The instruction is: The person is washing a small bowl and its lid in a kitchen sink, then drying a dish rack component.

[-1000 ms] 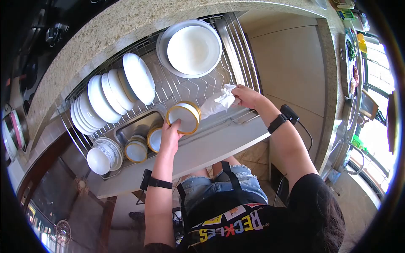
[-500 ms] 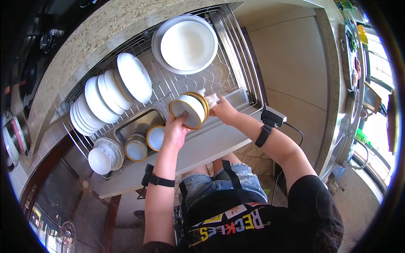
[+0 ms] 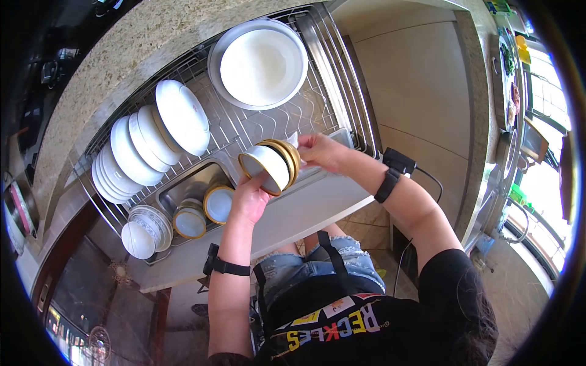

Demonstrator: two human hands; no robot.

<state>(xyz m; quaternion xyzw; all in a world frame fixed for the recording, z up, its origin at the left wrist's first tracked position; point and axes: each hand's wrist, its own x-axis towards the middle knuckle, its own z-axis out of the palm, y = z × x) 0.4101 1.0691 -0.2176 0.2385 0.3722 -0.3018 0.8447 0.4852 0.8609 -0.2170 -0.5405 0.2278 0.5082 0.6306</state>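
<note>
Since a second ago the right hand [image 3: 323, 152] has swung in from the side, and the gold-rimmed bowl [image 3: 268, 166] has tipped up on edge instead of facing upward. That bowl is held in the air just above the front of the wire dish rack [image 3: 244, 125], between the two hands. The left hand [image 3: 247, 198] grips it from below, with fingers on the inner face and rim. The right hand is closed on a white cloth [image 3: 292, 139] and pressed against the bowl's outer side. Only a corner of the cloth sticks out above the rim; the rest is hidden behind the bowl.

Below the left hand, a steel tray [image 3: 183, 186] set in the rack holds two more gold-rimmed bowls [image 3: 204, 210] lying side by side. Beside them at the rack's near left corner sit a small white bowl [image 3: 137, 239] and a patterned one [image 3: 154, 221]. A row of white plates [image 3: 146, 140] stands on edge further back. A large plate [image 3: 259, 61] lies flat at the far end of the rack, with a white dish resting inside it. A speckled stone counter [image 3: 122, 49] runs along behind the rack. Each wrist wears a black band [image 3: 227, 266].
</note>
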